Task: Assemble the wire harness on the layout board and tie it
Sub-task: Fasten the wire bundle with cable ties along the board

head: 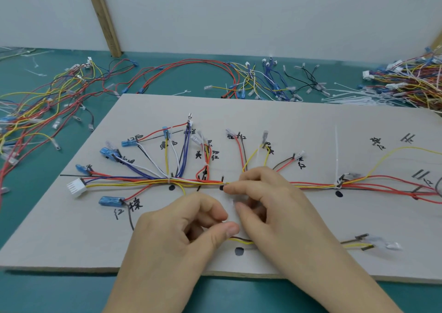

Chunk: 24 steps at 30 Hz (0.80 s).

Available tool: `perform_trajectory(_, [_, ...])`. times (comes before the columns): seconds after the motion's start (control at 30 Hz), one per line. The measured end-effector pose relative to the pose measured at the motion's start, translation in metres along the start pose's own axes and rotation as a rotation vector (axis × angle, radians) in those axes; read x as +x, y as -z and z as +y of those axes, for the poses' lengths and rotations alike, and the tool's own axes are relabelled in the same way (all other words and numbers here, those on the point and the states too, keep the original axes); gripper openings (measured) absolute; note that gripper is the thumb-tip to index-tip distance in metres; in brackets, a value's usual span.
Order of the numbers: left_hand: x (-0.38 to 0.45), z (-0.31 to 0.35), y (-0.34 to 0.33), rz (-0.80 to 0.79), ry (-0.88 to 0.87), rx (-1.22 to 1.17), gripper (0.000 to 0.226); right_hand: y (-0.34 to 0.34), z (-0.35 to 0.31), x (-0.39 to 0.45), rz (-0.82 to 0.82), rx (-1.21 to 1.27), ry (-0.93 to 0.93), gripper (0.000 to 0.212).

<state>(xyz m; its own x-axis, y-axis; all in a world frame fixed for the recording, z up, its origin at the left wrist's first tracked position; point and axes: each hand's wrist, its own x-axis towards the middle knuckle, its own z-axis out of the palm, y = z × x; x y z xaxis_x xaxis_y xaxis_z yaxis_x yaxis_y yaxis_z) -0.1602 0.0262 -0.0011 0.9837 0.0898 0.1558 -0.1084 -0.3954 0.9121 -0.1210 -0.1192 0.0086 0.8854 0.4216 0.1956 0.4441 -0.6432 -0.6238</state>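
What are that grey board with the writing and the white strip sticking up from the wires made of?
The layout board looks like matte grey cardboard or fibreboard: a dull surface that takes marker ink, with a pale layered front edge. The white strip is probably a nylon cable tie: thin, slightly translucent, stiff enough to stand upright.

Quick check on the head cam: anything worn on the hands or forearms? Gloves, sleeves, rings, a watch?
Nothing that shows. The left hand and right hand are bare, with no gloves, rings or tape on the fingers. Both forearms are uncovered down to the frame edge: no sleeves, watch or wrist strap in view. The nails that show are short and unpainted.
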Motion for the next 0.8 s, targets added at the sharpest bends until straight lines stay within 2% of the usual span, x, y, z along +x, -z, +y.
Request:
perform_trajectory(0.1, [0.000,0.000,0.000,0.005,-0.008,0.021,0.037,-0.002,0.003,0.000,0.005,-0.129,0.033,0.019])
perform_trajectory(0.2, [0.000,-0.001,-0.001,0.010,-0.015,0.036,0.036,0.003,0.005,0.000,0.009,-0.087,0.013,0.004])
perform_trajectory(0.27, [0.000,-0.001,-0.002,0.009,-0.019,0.042,0.036,0.006,0.007,-0.001,0.015,0.003,-0.001,0.012])
perform_trajectory(0.33, [0.000,0.000,-0.002,0.021,-0.020,0.055,0.035,0.010,0.008,-0.001,0.017,0.209,-0.064,0.014])
perform_trajectory(0.43, [0.000,0.001,-0.003,0.036,-0.021,0.047,0.033,0.015,0.007,-0.001,-0.007,0.552,-0.146,0.009])
perform_trajectory(0.5, [0.000,0.001,-0.003,0.032,-0.024,0.034,0.032,0.015,0.006,-0.001,-0.037,0.682,-0.172,0.008])
perform_trajectory(0.63, [-0.001,0.001,-0.004,0.028,-0.028,0.042,0.031,0.016,0.005,-0.002,-0.090,0.775,-0.170,0.015])
perform_trajectory(0.8, [-0.001,0.003,-0.005,0.052,-0.030,0.076,0.032,0.015,0.003,-0.001,-0.060,0.757,-0.180,0.017])
